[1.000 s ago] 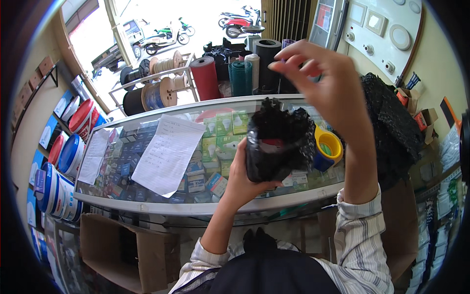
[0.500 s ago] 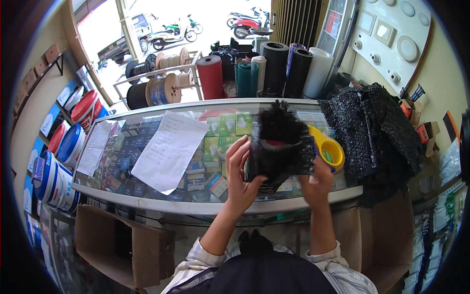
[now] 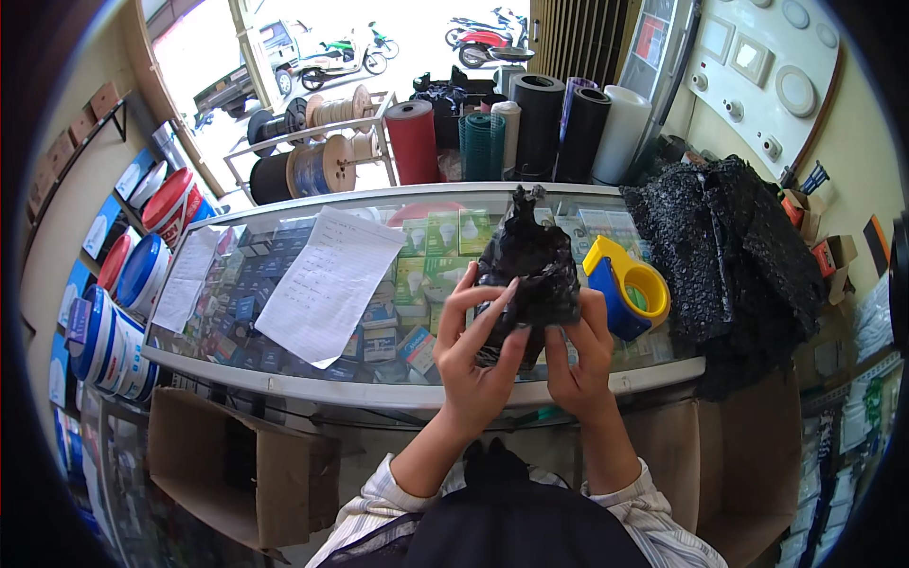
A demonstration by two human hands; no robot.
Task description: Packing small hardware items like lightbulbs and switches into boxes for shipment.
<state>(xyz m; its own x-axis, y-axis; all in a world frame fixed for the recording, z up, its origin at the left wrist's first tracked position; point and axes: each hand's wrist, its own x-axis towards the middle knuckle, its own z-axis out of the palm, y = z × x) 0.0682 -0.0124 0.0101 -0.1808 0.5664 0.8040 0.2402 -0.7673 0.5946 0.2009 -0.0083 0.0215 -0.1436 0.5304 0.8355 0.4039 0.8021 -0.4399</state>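
Note:
A bundle in crumpled black plastic wrap is held over the glass counter. My left hand grips its left side, fingers bent over its front. My right hand grips its lower right. The wrap is gathered at the top and hides what is inside. Just right of the bundle a yellow and blue tape dispenser lies on the counter.
Written sheets lie on the glass counter over boxed bulbs. Black bubble wrap covers its right end. Rolls and cable spools stand behind; cardboard boxes are below, paint pails at left.
My right hand has come down from high at the right onto the bundle. The bundle's opening has been folded over, covering the red patch that showed inside.

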